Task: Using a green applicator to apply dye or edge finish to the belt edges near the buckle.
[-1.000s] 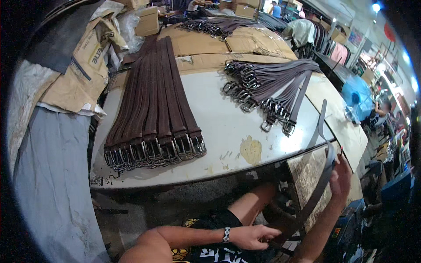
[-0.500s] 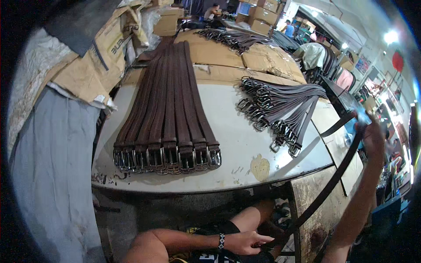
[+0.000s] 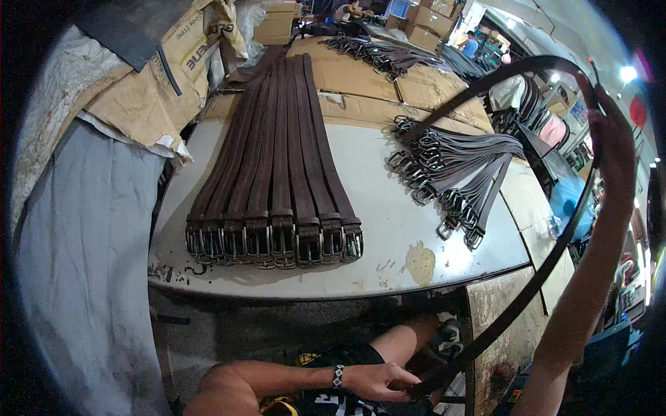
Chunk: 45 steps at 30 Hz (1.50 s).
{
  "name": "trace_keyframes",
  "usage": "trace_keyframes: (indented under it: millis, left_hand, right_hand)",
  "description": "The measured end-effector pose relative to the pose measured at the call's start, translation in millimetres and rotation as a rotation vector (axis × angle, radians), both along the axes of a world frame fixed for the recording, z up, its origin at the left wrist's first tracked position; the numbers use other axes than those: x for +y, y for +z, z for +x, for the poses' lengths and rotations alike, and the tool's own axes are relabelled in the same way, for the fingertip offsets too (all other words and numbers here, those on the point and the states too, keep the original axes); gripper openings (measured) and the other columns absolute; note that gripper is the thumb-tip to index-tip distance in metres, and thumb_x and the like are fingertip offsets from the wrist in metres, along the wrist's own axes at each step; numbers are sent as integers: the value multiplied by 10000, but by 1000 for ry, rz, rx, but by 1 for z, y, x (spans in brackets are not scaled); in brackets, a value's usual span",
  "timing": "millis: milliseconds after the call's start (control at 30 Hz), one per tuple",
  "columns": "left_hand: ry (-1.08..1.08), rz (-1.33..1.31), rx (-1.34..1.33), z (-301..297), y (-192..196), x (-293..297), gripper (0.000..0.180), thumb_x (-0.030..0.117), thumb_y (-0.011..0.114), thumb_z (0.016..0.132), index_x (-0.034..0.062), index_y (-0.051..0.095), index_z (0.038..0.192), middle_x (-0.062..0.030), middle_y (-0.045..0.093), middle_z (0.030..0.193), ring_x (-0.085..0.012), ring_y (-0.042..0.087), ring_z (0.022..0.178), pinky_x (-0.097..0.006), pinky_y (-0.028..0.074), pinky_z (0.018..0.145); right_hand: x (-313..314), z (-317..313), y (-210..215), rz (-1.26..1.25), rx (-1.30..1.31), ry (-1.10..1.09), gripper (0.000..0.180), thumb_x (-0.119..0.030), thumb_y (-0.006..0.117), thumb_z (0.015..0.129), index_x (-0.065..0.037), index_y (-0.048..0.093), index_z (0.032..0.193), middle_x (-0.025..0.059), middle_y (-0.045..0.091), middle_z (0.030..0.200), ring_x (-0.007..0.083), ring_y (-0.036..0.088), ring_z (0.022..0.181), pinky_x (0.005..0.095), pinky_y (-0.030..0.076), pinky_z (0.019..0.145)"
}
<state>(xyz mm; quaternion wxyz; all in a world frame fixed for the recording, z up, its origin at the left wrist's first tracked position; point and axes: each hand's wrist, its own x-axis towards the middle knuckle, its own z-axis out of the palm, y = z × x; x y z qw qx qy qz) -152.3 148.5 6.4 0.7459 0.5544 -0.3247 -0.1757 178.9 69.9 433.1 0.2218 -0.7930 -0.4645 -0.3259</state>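
Observation:
A long dark brown belt strap [image 3: 524, 301] runs up from my lap to the right. My left hand [image 3: 381, 381], low in front of me with a beaded band on its wrist, is closed round its lower part. My right hand [image 3: 610, 132], raised high at the far right, grips it further up. From there the free end arcs left over the table. Left of the middle, a row of brown belts [image 3: 277, 152] lies stacked, buckles toward me. To its right is a fanned bundle of belts [image 3: 472, 156] with metal buckles, partly behind the strap's end.
The white table [image 3: 319, 281] has a worn front edge, with cardboard [image 3: 361, 107] across its far part. More buckled belts [image 3: 378, 55] lie there. A stained wooden board [image 3: 499, 319] adjoins at right. Grey cloth and sacks [image 3: 90, 243] hang at left. Two people are in the background.
My right hand has risen, drawing the strap up, and its free end has swung up and left over the table. My left hand stays low, holding the strap. The view has shifted slightly.

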Motion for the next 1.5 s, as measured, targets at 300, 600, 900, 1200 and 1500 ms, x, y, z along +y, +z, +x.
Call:
trace_keyframes:
  millis: [300, 600, 900, 1200, 1500]
  left_hand:
    - [41, -141, 99, -34, 7, 27, 340, 264, 580, 1051, -15, 627, 1240, -85, 717, 999, -93, 579, 887, -324, 491, 812]
    - [52, 5, 113, -35, -6, 38, 313, 255, 610, 1028, -3, 660, 1199, -32, 696, 960, -73, 589, 895, -299, 482, 803]
    - [544, 279, 240, -14, 9, 94, 310, 269, 640, 1017, 57, 689, 1237, -54, 738, 1050, -99, 645, 994, -299, 513, 897]
    - [532, 9, 477, -44, 0, 103, 347, 162, 632, 1011, -19, 617, 1307, -99, 728, 1189, -139, 676, 1054, -299, 546, 892]
    - [560, -223, 577, -39, 69, 122, 467, 110, 586, 1003, -63, 491, 1426, -206, 707, 1183, -257, 725, 1009, -314, 577, 734]
  right_hand:
    - [104, -9, -30, -49, 219, 640, 523, -180, 588, 1029, 111, 444, 1440, 224, 568, 1409, 232, 542, 1325, 293, 464, 1057]
    - [193, -24, -67, 242, 910, 660, 351, -194, 557, 1033, 26, 589, 1303, 109, 723, 1158, 119, 671, 924, 204, 491, 682]
    - [249, -29, -40, 713, 1069, 1012, 191, -258, 621, 950, -73, 667, 956, 69, 635, 821, 191, 588, 640, 353, 532, 565]
    - [275, -35, -123, 129, 668, 546, 249, -213, 664, 950, 26, 686, 1017, 92, 677, 880, 145, 617, 768, 294, 500, 679]
    - [122, -19, -281, 422, 928, 349, 263, -153, 681, 947, 65, 681, 1093, 75, 711, 935, 112, 629, 818, 267, 501, 736]
